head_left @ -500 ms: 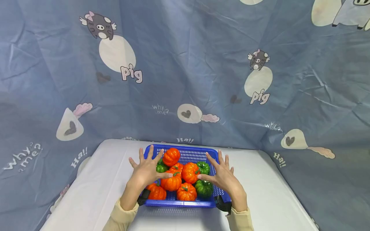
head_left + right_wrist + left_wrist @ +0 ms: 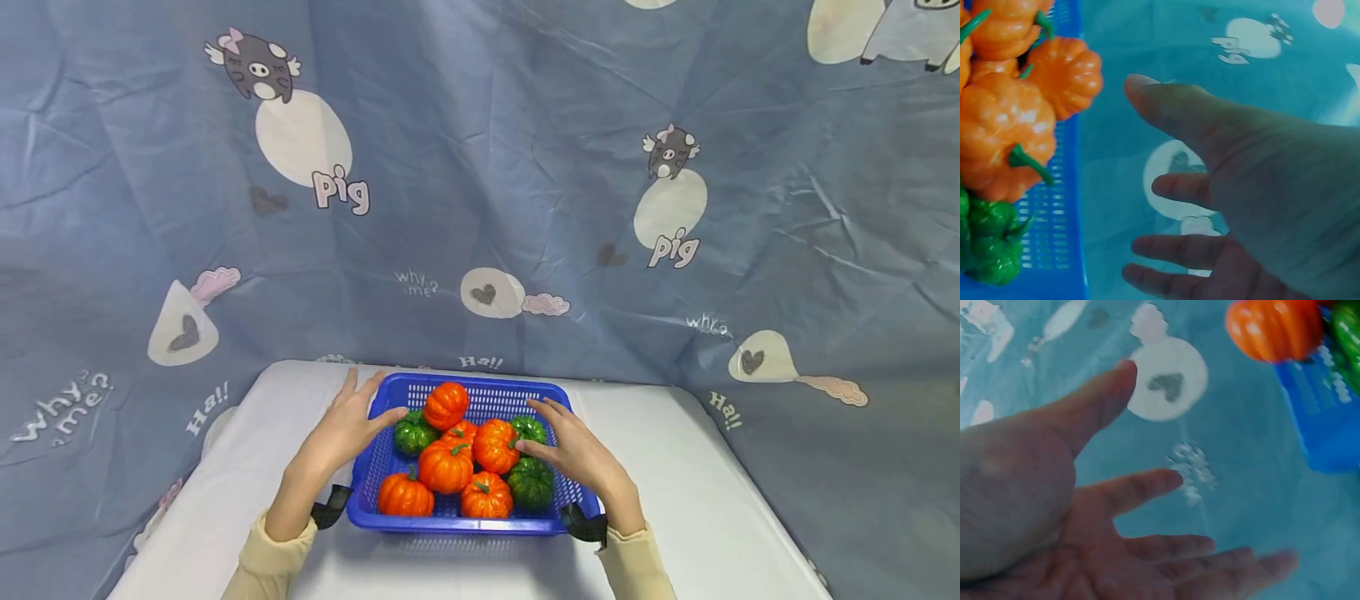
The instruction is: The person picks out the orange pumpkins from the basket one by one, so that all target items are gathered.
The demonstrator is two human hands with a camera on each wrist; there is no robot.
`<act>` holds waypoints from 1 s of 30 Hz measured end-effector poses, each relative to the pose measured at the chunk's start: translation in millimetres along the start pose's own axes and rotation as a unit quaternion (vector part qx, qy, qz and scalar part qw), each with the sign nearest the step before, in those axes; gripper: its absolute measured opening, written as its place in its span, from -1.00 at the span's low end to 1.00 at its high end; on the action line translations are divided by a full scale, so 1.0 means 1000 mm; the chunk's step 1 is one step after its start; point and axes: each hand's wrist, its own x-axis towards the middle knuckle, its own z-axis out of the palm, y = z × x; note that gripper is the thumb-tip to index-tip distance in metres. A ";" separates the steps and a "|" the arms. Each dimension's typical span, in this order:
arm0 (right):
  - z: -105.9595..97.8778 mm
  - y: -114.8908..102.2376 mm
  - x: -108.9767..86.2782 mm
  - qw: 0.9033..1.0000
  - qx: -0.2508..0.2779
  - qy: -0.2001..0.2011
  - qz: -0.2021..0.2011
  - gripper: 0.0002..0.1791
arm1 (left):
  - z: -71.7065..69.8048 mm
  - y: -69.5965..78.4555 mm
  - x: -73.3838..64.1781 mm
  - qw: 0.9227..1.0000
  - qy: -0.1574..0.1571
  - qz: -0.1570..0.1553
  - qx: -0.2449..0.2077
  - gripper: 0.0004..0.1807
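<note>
Blue plastic basket (image 2: 420, 524) with perforated sides holds several orange pumpkins (image 2: 446, 467) and some small green pumpkins (image 2: 531, 483). My left hand (image 2: 339, 432) hovers over the basket's left rim, thumb pointing inward and fingers straight; it holds nothing. In the left wrist view that hand (image 2: 1094, 550) is spread, apart from the basket corner (image 2: 1335, 447) and an orange pumpkin (image 2: 1275, 328). Above the basket's right side my right hand (image 2: 573, 446) is loosely bent with nothing gripped. The right wrist view shows this hand (image 2: 1272, 181) apart from an orange pumpkin (image 2: 1004, 134).
The basket stands on a white-covered table (image 2: 697, 500). A blue-grey cloth (image 2: 480, 167) printed with pigs and words hangs behind and at both sides. Each wrist wears a black strap, such as the left strap (image 2: 332, 506).
My left hand has moved left, from above the pumpkins to the basket's left rim, uncovering a green pumpkin. My right hand's fingers have come closer together; the pumpkins have stayed put.
</note>
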 end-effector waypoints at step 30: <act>0.035 0.022 0.053 0.980 0.008 -0.186 -0.067 -0.17 | 0.016 -0.072 0.020 0.958 -0.107 -0.078 -0.253 -0.34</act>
